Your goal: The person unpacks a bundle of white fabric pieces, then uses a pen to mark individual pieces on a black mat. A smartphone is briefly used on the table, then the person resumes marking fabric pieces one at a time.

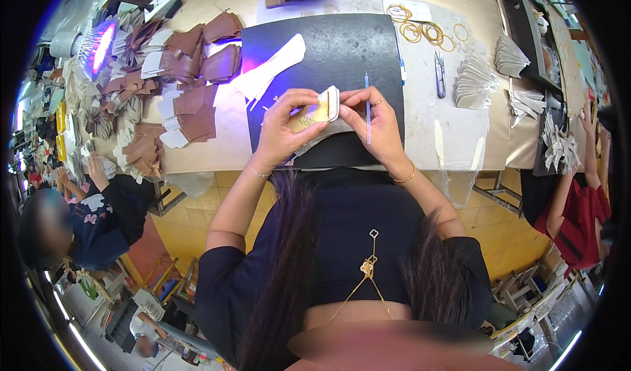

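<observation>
My left hand (282, 131) is closed around a small cream-coloured piece (320, 110) with a rounded white edge and a yellowish face, its kind unclear. My right hand (378, 127) pinches the right edge of this piece. A thin, clear-barrelled pen (369, 134) stands nearly upright between the right fingers, tip away from me. Both hands are above the near part of a black mat (348, 42). Past my left hand, white strip-shaped pieces (279, 58) lie on the mat under bluish light.
Brown leather-like pieces (197, 111) lie in stacks at left, near a lit lamp (98, 49). To the right are yellow rubber bands (430, 34), thread snips (440, 75), fanned white pieces (474, 81) and a black tray (529, 35). Co-workers sit at both sides.
</observation>
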Demonstrator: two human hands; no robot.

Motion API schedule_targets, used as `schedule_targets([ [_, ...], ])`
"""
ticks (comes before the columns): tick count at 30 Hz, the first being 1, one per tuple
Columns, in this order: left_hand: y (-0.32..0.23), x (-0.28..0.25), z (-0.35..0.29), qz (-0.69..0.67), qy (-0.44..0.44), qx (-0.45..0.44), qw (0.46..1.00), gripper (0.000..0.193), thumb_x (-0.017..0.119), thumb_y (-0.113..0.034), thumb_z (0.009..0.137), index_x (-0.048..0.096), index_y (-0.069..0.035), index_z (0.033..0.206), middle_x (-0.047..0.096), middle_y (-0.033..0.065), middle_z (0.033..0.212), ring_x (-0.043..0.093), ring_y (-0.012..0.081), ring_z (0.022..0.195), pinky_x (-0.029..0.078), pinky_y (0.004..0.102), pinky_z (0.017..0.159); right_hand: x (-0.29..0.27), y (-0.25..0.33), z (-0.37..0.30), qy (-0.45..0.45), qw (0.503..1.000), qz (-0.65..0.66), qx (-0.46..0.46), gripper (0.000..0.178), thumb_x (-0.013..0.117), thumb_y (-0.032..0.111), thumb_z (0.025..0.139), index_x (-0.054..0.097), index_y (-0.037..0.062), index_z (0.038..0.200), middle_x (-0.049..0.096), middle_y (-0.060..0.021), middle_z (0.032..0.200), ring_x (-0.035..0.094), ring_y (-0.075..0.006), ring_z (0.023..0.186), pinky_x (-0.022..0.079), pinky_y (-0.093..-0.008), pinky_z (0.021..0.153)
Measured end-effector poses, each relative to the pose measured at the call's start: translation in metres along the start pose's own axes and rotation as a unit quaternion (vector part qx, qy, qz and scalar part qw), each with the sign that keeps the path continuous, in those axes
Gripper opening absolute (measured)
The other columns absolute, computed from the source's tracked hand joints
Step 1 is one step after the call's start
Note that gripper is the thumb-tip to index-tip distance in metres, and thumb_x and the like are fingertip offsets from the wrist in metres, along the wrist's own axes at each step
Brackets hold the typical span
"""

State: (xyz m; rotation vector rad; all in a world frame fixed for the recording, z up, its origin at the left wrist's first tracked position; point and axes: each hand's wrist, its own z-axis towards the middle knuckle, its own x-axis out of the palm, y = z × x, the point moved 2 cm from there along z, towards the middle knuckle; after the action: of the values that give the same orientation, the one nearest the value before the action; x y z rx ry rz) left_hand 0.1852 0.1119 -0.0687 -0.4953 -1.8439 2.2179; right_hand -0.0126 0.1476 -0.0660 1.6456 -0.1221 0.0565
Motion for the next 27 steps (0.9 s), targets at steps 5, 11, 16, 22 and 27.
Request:
schedule_targets([
  [5, -0.002, 0.007, -0.001, 0.075, -0.018, 0.058, 0.995, 0.043, 0.083, -0.004, 0.075, 0.063, -0.005, 0.113, 0.068, 0.0141, 0.114, 0.068, 0.0267, 0.104, 0.057, 0.0363, 0.087, 0.000, -0.001, 0.001, 0.031, 0.998, 0.052, 0.010, 0.024, 0.074, 0.004, 0.091, 0.051, 0.0020, 0.100, 0.066, -0.0126, 0.114, 0.064, -0.0136, 0.094, 0.054, -0.0300, 0.086],
  [11, -0.005, 0.010, -0.003, 0.182, -0.015, 0.131, 0.974, 0.046, 0.084, -0.006, 0.073, 0.062, -0.007, 0.114, 0.067, 0.0158, 0.114, 0.070, 0.0308, 0.098, 0.058, 0.0367, 0.082, -0.006, 0.002, -0.005, 0.068, 0.988, 0.110, 0.079, 0.028, 0.072, 0.002, 0.091, 0.047, 0.0022, 0.105, 0.059, -0.0126, 0.118, 0.065, -0.0133, 0.095, 0.055, -0.0285, 0.086],
  [16, -0.006, 0.018, -0.004, 0.198, 0.023, 0.147, 0.969, 0.047, 0.083, -0.006, 0.074, 0.063, -0.008, 0.116, 0.067, 0.0148, 0.116, 0.070, 0.0311, 0.098, 0.058, 0.0386, 0.081, -0.007, -0.004, -0.003, 0.072, 0.995, 0.044, 0.061, 0.028, 0.073, 0.002, 0.090, 0.049, 0.0016, 0.104, 0.061, -0.0103, 0.111, 0.066, -0.0125, 0.091, 0.055, -0.0276, 0.082],
  [22, -0.006, 0.011, -0.007, 0.178, 0.006, 0.123, 0.976, 0.046, 0.084, -0.006, 0.075, 0.064, -0.007, 0.116, 0.067, 0.0131, 0.116, 0.069, 0.0274, 0.098, 0.058, 0.0381, 0.083, -0.006, 0.006, -0.008, 0.030, 0.982, -0.183, 0.021, 0.023, 0.074, 0.005, 0.088, 0.054, 0.0033, 0.097, 0.063, -0.0077, 0.086, 0.066, -0.0156, 0.079, 0.052, -0.0290, 0.073],
  [27, -0.017, -0.027, -0.007, -0.172, -0.124, 0.024, 0.977, 0.043, 0.078, 0.003, 0.081, 0.061, -0.002, 0.119, 0.068, 0.0130, 0.115, 0.067, 0.0195, 0.100, 0.057, 0.0336, 0.086, -0.001, 0.009, -0.011, 0.022, 0.950, -0.307, -0.051, 0.022, 0.074, 0.001, 0.083, 0.055, 0.0042, 0.093, 0.062, -0.0112, 0.083, 0.063, -0.0289, 0.074, 0.050, -0.0384, 0.071],
])
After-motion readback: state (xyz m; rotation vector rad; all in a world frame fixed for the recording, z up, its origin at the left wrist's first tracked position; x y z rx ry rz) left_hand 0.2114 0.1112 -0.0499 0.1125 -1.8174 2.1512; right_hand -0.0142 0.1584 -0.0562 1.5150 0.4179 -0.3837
